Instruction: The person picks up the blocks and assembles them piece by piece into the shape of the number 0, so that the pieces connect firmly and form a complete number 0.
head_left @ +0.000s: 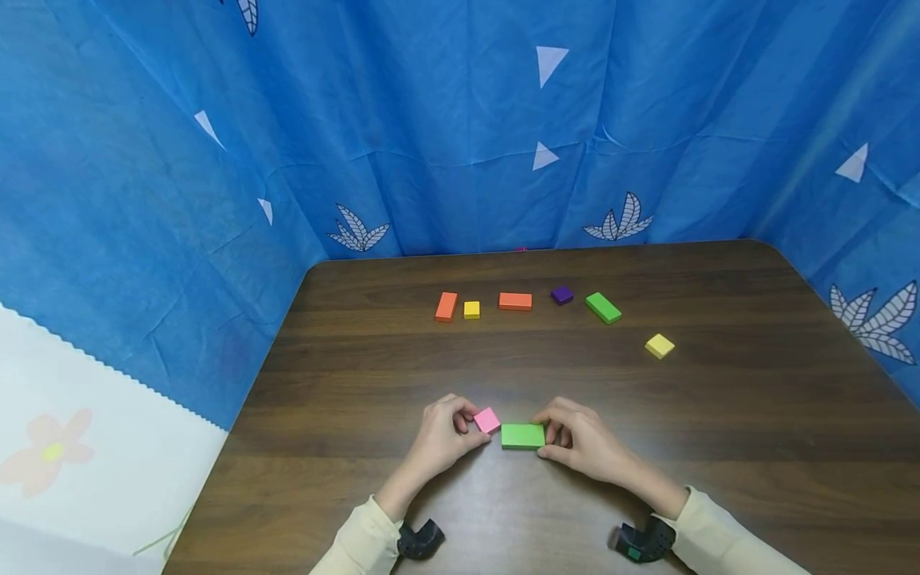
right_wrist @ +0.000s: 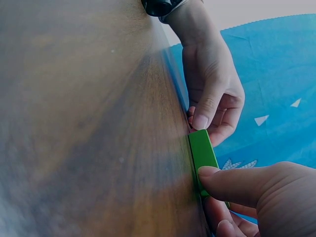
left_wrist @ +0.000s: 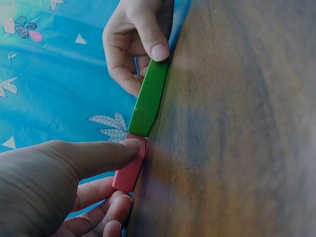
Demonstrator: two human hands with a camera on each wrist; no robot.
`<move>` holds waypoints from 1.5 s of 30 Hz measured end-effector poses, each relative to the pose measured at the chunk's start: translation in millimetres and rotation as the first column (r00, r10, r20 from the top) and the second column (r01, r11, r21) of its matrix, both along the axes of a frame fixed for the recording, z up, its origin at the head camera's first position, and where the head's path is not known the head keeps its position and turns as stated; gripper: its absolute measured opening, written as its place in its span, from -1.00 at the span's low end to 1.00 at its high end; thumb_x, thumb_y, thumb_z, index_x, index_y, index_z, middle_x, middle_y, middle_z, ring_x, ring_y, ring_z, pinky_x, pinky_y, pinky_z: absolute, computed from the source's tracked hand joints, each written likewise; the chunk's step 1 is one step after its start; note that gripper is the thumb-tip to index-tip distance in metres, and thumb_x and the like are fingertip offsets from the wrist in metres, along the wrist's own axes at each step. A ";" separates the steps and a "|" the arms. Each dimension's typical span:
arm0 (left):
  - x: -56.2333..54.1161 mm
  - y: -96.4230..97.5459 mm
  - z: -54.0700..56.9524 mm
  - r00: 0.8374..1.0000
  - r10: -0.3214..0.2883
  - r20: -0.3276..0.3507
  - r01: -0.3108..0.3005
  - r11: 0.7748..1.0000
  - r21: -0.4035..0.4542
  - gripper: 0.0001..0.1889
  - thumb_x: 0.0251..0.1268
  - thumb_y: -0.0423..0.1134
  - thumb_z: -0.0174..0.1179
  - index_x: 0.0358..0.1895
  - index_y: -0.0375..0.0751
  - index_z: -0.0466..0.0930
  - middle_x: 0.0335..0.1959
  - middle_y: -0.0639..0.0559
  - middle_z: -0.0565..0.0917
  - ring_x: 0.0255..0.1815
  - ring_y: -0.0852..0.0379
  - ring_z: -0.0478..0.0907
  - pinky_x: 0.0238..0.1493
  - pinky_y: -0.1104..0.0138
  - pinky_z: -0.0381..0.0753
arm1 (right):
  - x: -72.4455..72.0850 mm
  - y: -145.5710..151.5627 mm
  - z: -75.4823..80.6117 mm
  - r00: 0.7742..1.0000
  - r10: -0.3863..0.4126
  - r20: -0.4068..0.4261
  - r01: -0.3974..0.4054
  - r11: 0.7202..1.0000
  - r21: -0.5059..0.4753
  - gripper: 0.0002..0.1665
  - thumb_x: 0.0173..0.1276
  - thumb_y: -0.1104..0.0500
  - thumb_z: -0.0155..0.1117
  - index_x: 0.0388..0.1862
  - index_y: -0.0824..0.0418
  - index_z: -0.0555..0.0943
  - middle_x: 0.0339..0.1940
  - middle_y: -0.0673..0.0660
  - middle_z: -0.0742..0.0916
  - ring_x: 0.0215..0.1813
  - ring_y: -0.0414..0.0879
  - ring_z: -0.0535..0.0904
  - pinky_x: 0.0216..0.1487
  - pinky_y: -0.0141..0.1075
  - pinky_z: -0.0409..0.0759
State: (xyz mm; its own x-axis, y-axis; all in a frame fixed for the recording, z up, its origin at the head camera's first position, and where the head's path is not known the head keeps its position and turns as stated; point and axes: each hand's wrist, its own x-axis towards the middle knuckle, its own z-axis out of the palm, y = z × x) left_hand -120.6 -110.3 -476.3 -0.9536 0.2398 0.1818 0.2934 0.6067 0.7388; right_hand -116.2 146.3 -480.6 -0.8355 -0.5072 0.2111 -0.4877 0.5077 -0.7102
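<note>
Between the thumb and fingers of my left hand is a small pink block, turned at an angle on the table. My right hand pinches the right end of a light green rectangular block, which lies flat. The two blocks sit side by side close together, pink on the left. In the left wrist view the green block stands just beyond the pink block, whose near side my left thumb presses. From the right wrist, the green block hides most of the pink one.
Across the back of the brown wooden table lie two orange blocks, a small yellow block, a purple block and another green block. A pale yellow block lies farther right. Blue curtain surrounds the table's back and sides.
</note>
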 end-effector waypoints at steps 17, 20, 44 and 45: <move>0.5 0.1 0.7 1.000 0.001 0.012 -0.001 1.000 -0.002 -0.72 -0.15 -0.29 0.57 -0.33 -0.22 0.68 -0.50 0.08 0.54 -0.51 0.31 0.42 -0.45 0.51 0.42 | -8.1 11.5 2.3 0.997 -0.058 -0.060 0.052 0.993 -0.101 -0.55 0.09 0.11 0.55 -0.08 0.28 0.66 -0.32 0.01 0.66 -0.42 -0.35 0.52 -0.46 -0.45 0.57; 0.5 0.7 1.2 1.000 0.001 0.011 -0.001 1.000 -0.001 -0.72 -0.15 -0.29 0.57 -0.33 -0.23 0.68 -0.50 0.08 0.54 -0.51 0.30 0.42 -0.45 0.51 0.42 | -18.5 24.5 6.0 0.975 -0.174 -0.141 0.156 0.980 -0.127 -0.59 0.09 0.20 0.53 -0.09 0.31 0.66 -0.35 0.05 0.68 -0.42 -0.37 0.52 -0.46 -0.46 0.57; 0.7 0.3 -3.6 1.000 0.001 0.004 -0.001 1.000 0.018 -0.72 -0.18 -0.31 0.57 -0.36 -0.23 0.68 -0.49 0.08 0.55 -0.51 0.31 0.42 -0.47 0.51 0.43 | -63.1 141.3 1.6 0.679 -0.728 -0.098 0.731 0.682 0.001 -0.40 0.22 0.23 0.41 0.20 0.47 0.49 0.13 0.48 0.50 -0.10 0.30 0.55 -0.20 -0.18 0.28; 0.4 0.2 -3.6 1.000 0.000 0.004 0.000 1.000 0.019 -0.72 -0.17 -0.31 0.57 -0.35 -0.23 0.68 -0.49 0.08 0.55 -0.51 0.31 0.42 -0.47 0.51 0.44 | -63.6 141.4 0.6 0.678 -0.729 -0.099 0.733 0.681 0.004 -0.40 0.22 0.23 0.41 0.19 0.48 0.50 0.13 0.48 0.51 -0.10 0.30 0.56 -0.18 -0.15 0.29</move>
